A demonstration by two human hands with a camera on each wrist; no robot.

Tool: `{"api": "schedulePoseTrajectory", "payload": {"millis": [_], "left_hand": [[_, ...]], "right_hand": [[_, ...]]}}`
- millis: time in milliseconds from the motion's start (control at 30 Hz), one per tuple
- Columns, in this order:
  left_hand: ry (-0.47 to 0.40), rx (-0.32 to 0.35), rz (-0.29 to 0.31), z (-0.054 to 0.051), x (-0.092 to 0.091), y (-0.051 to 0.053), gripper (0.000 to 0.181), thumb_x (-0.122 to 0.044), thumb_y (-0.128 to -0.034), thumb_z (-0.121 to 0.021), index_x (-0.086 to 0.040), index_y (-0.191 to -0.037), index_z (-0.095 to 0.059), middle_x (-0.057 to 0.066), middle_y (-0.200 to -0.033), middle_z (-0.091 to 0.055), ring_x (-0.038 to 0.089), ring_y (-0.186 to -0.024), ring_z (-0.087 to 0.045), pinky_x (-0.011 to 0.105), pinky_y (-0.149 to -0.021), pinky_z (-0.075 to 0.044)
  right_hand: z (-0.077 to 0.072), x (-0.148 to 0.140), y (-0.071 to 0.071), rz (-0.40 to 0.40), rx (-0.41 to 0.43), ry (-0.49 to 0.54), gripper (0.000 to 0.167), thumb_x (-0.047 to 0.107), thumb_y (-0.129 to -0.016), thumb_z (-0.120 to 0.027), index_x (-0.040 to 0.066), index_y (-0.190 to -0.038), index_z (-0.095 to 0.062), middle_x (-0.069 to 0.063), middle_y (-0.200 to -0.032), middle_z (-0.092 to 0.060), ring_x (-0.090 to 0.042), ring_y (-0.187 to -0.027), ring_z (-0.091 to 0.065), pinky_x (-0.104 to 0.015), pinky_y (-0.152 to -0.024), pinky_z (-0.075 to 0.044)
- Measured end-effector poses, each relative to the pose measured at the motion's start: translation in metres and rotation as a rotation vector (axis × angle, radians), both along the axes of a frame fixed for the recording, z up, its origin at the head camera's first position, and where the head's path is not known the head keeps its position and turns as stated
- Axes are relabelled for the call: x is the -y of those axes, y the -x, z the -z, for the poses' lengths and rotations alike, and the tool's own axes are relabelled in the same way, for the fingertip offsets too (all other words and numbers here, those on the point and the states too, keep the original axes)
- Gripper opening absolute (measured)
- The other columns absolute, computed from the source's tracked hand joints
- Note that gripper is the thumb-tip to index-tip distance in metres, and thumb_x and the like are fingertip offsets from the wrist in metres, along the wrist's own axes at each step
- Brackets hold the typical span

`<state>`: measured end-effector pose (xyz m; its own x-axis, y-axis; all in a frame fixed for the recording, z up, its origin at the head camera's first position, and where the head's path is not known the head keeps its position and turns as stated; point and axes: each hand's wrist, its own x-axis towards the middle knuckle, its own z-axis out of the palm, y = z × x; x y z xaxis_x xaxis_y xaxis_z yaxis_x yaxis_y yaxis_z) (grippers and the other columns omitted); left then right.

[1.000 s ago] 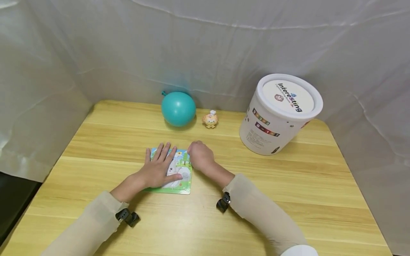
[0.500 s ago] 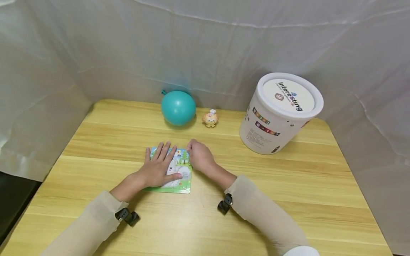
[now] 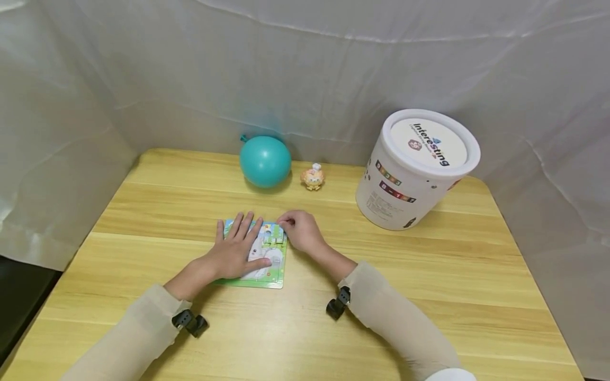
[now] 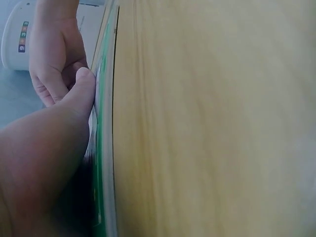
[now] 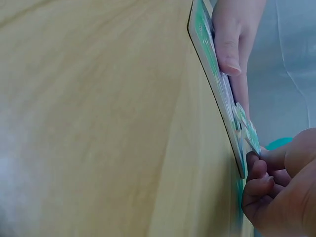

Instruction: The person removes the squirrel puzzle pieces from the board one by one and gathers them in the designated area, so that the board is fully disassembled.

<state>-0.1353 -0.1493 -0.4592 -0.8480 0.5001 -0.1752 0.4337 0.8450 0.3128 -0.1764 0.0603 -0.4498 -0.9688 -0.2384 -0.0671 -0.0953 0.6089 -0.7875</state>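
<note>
A small jigsaw puzzle in a green-edged board (image 3: pixel 259 283) lies on the table, showing a white animal and trees. My left hand (image 3: pixel 232 257) rests flat on its left part with fingers spread, covering much of the picture. At the upper right corner, my right hand (image 3: pixel 302 231) pinches a puzzle piece (image 3: pixel 277 234) between thumb and fingers. In the right wrist view that puzzle piece (image 5: pixel 249 131) stands tilted, its pinched end raised off the board (image 5: pixel 212 64). The left wrist view shows the board's edge (image 4: pixel 101 168) under my left thumb.
Behind the puzzle sit a teal balloon (image 3: pixel 265 161) and a small orange chick figure with a white hat (image 3: pixel 313 178). A large white lidded tub (image 3: pixel 410 174) stands at the back right. Grey cloth (image 3: pixel 305 79) surrounds the wooden table (image 3: pixel 405 275) on three sides.
My right hand has turned and drawn slightly right; the corner puzzle piece has come up at its outer end, pinched by the fingers. My left hand has stayed put.
</note>
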Motion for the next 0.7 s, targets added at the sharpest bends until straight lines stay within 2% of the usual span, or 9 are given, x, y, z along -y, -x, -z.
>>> {"api": "schedulePoseTrajectory", "payload": {"millis": [267,700], "left_hand": [[-0.015,0.0,0.003,0.0,0.0,0.0,0.104,-0.065,-0.0962,-0.056,-0.003,-0.164,-0.006,0.024,-0.168,0.005,0.046,-0.153,0.007,0.078,-0.11,0.008],[-0.028,0.009,0.003,0.004,0.001,0.0,0.104,-0.065,-0.0966,-0.054,-0.005,-0.164,-0.004,0.023,-0.168,0.007,0.045,-0.154,0.009,0.077,-0.11,0.011]], "right_hand": [[-0.003,-0.023,-0.003,0.017,0.013,0.061,0.016,0.012,-0.102,-0.064,0.008,-0.101,-0.079,-0.004,-0.101,-0.075,-0.019,-0.098,-0.067,-0.038,-0.089,-0.053],[-0.01,-0.107,-0.018,0.038,0.035,0.024,0.016,0.014,-0.102,-0.063,0.01,-0.105,-0.078,-0.004,-0.109,-0.074,-0.022,-0.104,-0.066,-0.044,-0.094,-0.052]]}}
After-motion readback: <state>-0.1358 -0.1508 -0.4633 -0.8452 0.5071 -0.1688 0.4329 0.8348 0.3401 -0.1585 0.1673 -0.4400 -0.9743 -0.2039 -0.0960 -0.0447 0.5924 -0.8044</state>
